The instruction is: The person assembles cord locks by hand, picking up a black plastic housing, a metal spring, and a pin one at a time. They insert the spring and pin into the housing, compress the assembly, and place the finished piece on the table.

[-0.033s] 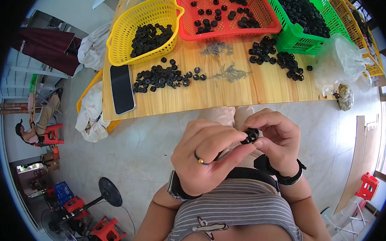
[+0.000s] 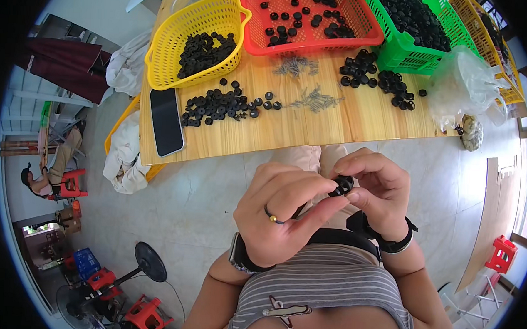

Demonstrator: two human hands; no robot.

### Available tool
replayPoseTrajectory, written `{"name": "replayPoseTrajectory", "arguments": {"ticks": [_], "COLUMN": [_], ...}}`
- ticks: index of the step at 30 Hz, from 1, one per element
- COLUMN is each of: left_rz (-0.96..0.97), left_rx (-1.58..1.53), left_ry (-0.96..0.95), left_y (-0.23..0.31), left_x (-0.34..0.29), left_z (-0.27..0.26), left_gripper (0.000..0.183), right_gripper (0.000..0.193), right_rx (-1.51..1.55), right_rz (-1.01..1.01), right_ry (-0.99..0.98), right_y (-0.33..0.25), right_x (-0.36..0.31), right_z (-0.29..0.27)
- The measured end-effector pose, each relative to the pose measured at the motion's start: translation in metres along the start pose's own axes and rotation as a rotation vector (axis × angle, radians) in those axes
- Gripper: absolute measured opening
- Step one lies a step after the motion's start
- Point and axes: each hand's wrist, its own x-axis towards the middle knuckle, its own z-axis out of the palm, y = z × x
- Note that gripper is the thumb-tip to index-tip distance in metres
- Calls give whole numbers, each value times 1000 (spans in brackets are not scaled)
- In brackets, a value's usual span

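Note:
In front of my waist, just off the table's near edge, both hands hold a small black round part (image 2: 344,183) with a hollow face. My left hand (image 2: 282,215) pinches its left side between thumb and forefinger. From the right, my right hand (image 2: 381,190) grips it with thumb and fingertips, partly covering it. On the wooden table (image 2: 241,141) lie a pile of small black discs (image 2: 216,106), thin metal pins (image 2: 315,100) and black round caps (image 2: 396,89). Whether a pin is inside the held part cannot be seen.
Along the table's back stand a yellow basket (image 2: 161,48), a red basket (image 2: 321,47) and a green crate (image 2: 406,60) with black parts. A phone (image 2: 167,125) lies at the left edge, a clear plastic bag (image 2: 464,88) at the right. Lower left stands a fan (image 2: 150,262); a person sits far left.

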Motion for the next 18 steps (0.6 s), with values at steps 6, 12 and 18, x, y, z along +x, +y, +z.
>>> {"name": "replayPoseTrajectory", "arguments": {"ticks": [6,12,18], "left_rz": [-266,-492,-574], "left_rx": [-366,-862,-937], "left_ry": [-103,-116,-211], "left_y": [-11,-17,-16], "left_x": [-4,-6,3], "left_z": [0,2,-1], "left_gripper": [31,49,53], "right_gripper": [28,31,28], "right_rx": [-50,32,124], "right_rz": [-57,88,164], "right_ry": [-9,22,-16], "right_y": [1,-2,-2], "right_x": [2,-3,-3], "right_z": [1,4,1]}}
